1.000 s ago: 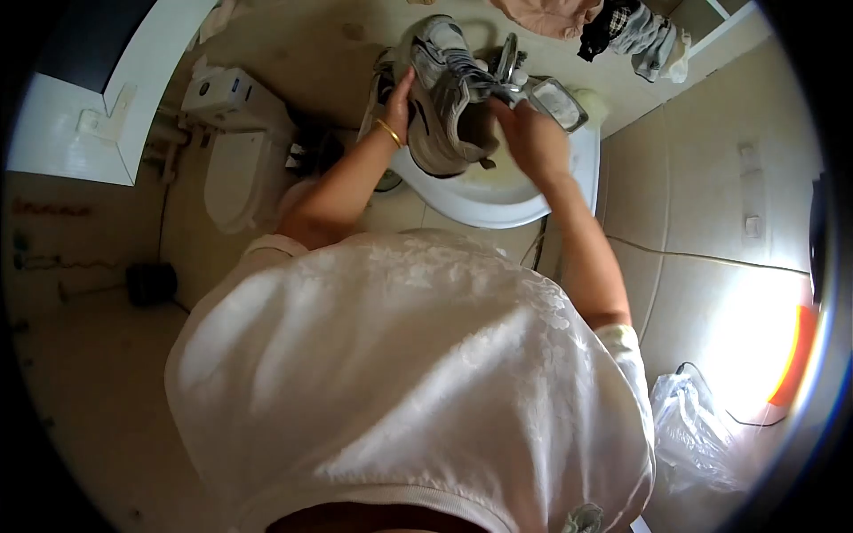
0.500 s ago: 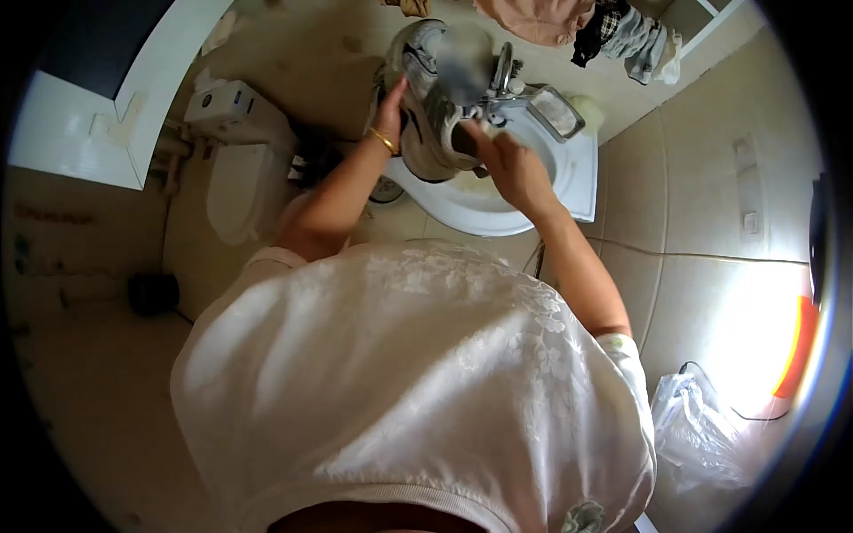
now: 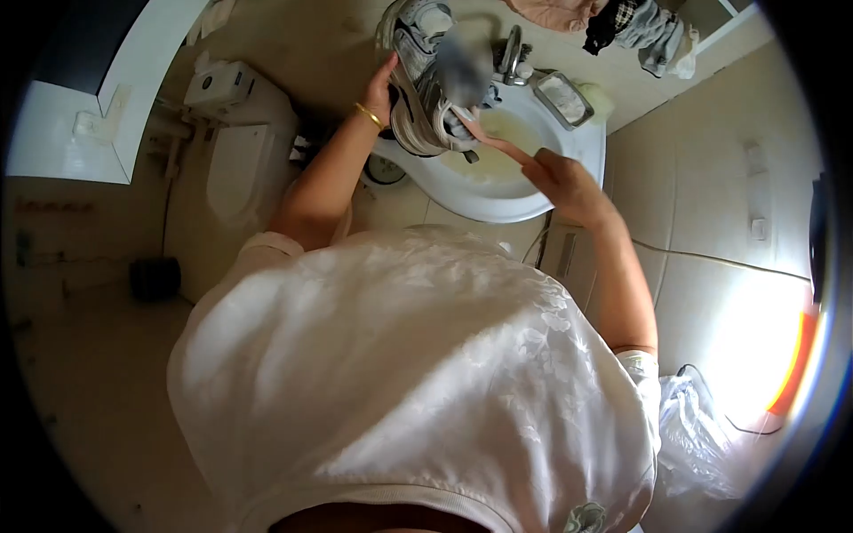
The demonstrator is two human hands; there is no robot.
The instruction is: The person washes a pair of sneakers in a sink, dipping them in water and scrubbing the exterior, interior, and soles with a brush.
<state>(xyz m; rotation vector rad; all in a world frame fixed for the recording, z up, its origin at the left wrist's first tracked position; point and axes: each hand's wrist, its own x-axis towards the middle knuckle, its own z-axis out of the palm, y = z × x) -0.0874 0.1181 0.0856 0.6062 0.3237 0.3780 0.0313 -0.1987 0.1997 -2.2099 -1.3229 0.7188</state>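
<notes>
A grey and white sneaker is held over the left part of the white washbasin. My left hand is closed on the sneaker's left side, with a gold bangle at the wrist. In my right hand is the handle of a pinkish brush. The brush's head end touches the sneaker near its opening; its bristles cannot be made out. A blurred grey patch hides part of the sneaker. Cloudy, yellowish water lies in the basin under the brush.
Behind the basin stands a chrome faucet, with a rectangular soap dish to its right. Clothes hang at the upper right. On the left is a white toilet. A clear plastic bag hangs at the lower right.
My right hand has drawn back to the right, and the brush handle now shows. The sneaker has shifted slightly up and left with my left hand. More of the basin's water is visible.
</notes>
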